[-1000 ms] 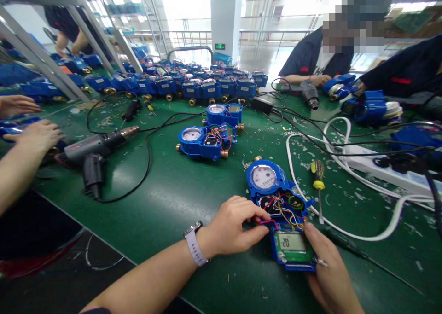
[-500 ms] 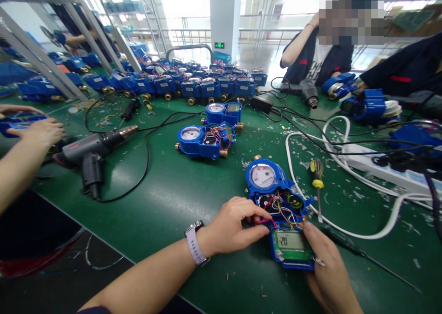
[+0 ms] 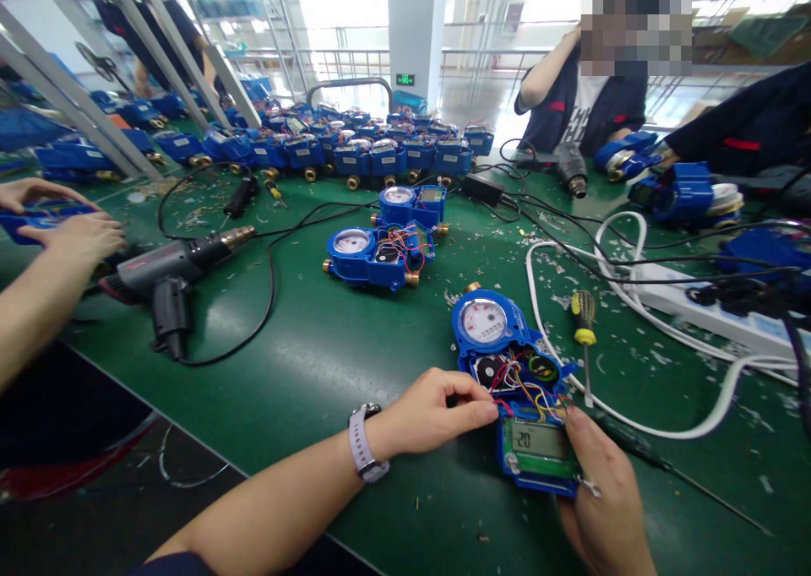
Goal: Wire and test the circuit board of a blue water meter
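Observation:
An opened blue water meter (image 3: 491,327) lies on the green bench (image 3: 329,365) with its round dial up and coloured wires (image 3: 523,386) spilling from its body. The wires run to a blue lid holding a green circuit board with an LCD (image 3: 536,445). My left hand (image 3: 437,411), with a watch on the wrist, pinches the wires at the board's upper left corner. My right hand (image 3: 601,496) grips the lid's right edge from below, its thumb lying on the board.
A yellow-handled screwdriver (image 3: 584,323) lies right of the meter beside a white cable (image 3: 634,428). Two more open meters (image 3: 380,255) sit further back, with rows of meters (image 3: 355,154) behind. A black power driver (image 3: 174,272) lies left. Other people's hands (image 3: 69,238) work at left and far right.
My left hand has slid slightly right and tightened its pinch on the wires; the lid has barely shifted. The person across has raised an arm to the head.

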Demonstrator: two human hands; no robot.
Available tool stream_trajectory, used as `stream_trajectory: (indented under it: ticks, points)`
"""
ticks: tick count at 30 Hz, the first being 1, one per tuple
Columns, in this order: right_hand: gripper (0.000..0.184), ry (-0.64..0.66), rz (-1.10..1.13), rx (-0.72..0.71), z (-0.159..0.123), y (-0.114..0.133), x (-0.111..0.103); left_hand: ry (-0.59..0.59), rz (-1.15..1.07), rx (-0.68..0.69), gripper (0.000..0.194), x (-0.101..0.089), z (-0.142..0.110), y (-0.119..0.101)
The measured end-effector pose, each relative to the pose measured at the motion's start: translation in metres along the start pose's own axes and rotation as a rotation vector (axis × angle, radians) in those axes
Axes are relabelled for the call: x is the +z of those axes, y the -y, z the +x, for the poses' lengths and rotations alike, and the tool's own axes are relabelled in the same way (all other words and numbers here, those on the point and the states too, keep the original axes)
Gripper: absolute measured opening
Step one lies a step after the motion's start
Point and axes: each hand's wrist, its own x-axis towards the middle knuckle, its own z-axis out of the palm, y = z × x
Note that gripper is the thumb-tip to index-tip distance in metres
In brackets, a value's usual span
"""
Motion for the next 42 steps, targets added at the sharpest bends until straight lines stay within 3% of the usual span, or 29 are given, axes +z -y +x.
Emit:
stream_trajectory:
  ticks: [6,14,23,30,42]
  points:
    - [0.039,-0.022,0.041,0.008,-0.002,0.006,0.009,0.007,-0.167,-0.060,0.038,0.001,0.003,0.004]
    - [0.039,-0.054,-0.010,-0.032,-0.002,0.008,0.011,-0.028,-0.224,-0.067,0.040,0.006,0.002,0.005]
    - [0.039,-0.035,0.003,0.011,-0.002,0.006,0.009,-0.064,-0.159,-0.072,0.039,0.008,0.000,0.008]
    - [0.042,-0.049,0.083,0.126,0.000,0.004,0.009,-0.055,-0.104,-0.047,0.035,0.008,-0.003,0.003]
    - [0.041,-0.036,0.027,0.081,-0.001,0.008,0.012,-0.046,-0.079,-0.023,0.021,0.008,-0.005,-0.003]
